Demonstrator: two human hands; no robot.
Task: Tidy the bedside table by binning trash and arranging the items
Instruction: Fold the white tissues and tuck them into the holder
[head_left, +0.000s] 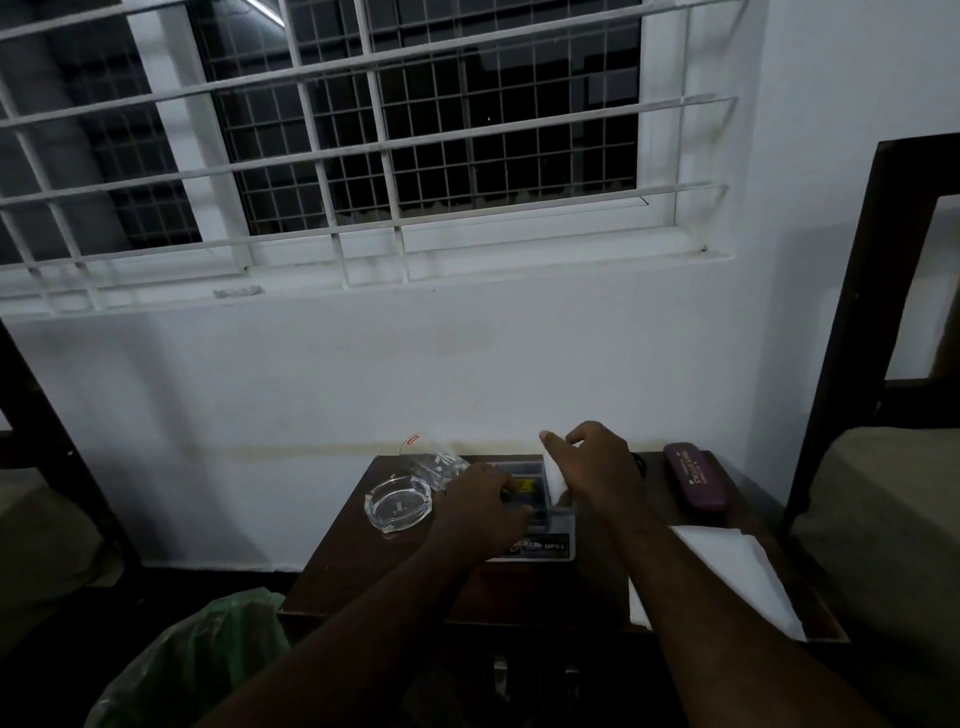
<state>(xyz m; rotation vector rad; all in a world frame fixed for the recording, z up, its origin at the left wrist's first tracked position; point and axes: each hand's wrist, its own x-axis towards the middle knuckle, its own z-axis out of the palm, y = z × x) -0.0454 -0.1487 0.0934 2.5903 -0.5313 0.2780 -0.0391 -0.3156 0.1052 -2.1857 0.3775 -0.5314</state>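
A dark wooden bedside table (363, 577) stands against the white wall. In its middle lies a flat grey box (550, 545) with printed labels. My left hand (480, 512) rests on the box, fingers curled on its left part. My right hand (597, 467) is closed around a white crumpled tissue (555, 480) just above the box's right side. A clear glass ashtray (397, 504) sits at the table's left, with a clear plastic wrapper (439, 467) behind it. A purple glasses case (696, 478) lies at the back right. A white folded paper (727, 571) covers the right front.
A bin lined with a green plastic bag (192, 660) stands on the floor left of the table. Dark bed frames flank the table: one on the right (852, 322) with a mattress, one on the left (47, 431). A barred window (363, 135) is above.
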